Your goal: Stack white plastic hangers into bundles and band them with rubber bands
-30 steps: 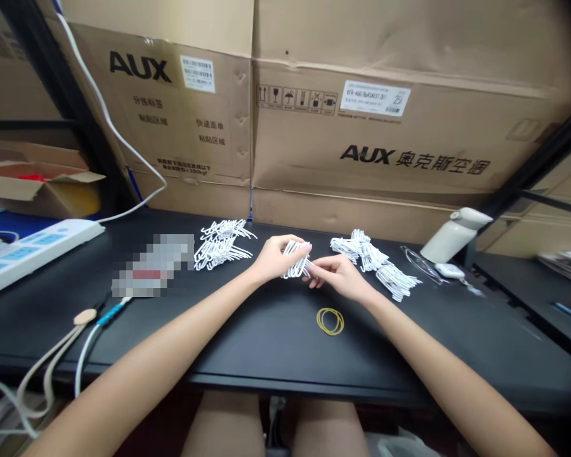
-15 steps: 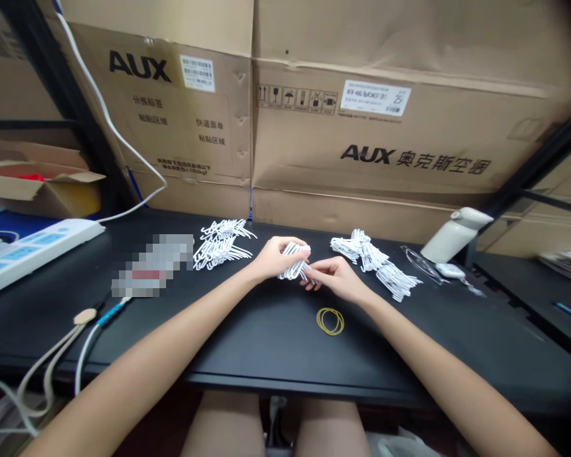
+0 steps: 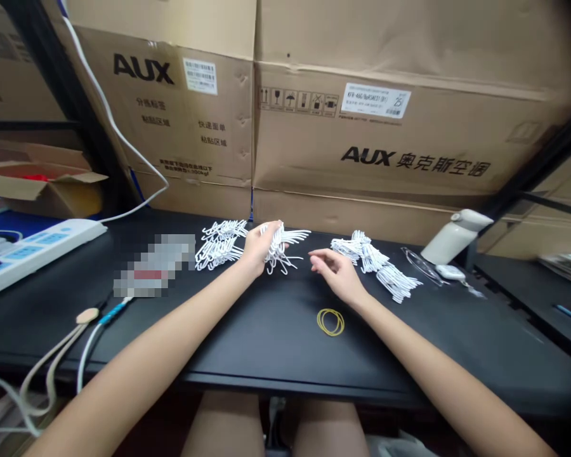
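My left hand [image 3: 261, 247] is closed around a bundle of small white wire hooks [image 3: 280, 249] just above the black tabletop. Their curved ends hang below the fingers, while straight ends fan out to the right. To the right of this bundle is my right hand [image 3: 334, 273], apart from it, with loosely bent fingers and nothing visible in them. Two piles of the same white hooks [image 3: 217, 252] lie beside my left hand. Several more bundles [image 3: 374, 257] lie beyond my right hand. Nearer me are yellow rubber bands [image 3: 330, 322].
Cardboard boxes [image 3: 299, 146] stand along the back of the black table [image 3: 266, 343]. A white bottle [image 3: 457, 236] and glasses [image 3: 423, 265] are at the right. On the left are a power strip [image 3: 42, 251], a blurred-out object [image 3: 157, 266] and cables [image 3: 83, 355].
My right hand has let go of the hooks and moved slightly right. My left hand has shifted left and turned, and the bundle in it now fans out.
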`<state>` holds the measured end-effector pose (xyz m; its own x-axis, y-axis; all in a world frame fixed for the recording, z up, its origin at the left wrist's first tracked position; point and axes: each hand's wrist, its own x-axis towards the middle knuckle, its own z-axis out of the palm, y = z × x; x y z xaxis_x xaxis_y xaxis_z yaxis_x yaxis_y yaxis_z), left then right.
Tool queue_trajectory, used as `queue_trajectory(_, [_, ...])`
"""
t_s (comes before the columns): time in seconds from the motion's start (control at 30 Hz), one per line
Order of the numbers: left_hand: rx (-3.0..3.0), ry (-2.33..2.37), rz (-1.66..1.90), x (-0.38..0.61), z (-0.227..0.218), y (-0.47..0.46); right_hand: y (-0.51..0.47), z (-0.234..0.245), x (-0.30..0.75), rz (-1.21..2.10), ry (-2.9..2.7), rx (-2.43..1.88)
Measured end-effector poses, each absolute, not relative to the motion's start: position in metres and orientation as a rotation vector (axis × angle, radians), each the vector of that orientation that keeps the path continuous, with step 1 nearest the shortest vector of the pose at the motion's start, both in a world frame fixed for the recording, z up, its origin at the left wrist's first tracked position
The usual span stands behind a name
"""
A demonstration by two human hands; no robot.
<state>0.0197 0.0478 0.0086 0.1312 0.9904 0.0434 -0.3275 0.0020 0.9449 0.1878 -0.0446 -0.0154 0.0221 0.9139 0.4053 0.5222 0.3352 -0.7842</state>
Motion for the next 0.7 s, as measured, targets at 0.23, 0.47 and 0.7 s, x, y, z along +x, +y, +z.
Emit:
queue_trajectory(0.23, [0.915,0.918,1.294,0.017,0.005,0.054,-0.048,-0.023,0.182,0.532,-2.212,-1.359])
queue_trajectory(0.47, [0.972,0.864,1.316,0.020,0.004,0.049,-0.036,-0.027,0.188,0.463,-2.279,-1.461])
queue_trajectory(0.7, [0.992,0.891,1.309,0.020,0.007,0.043,-0.035,-0.019,0.213,0.239,-2.112,-1.550])
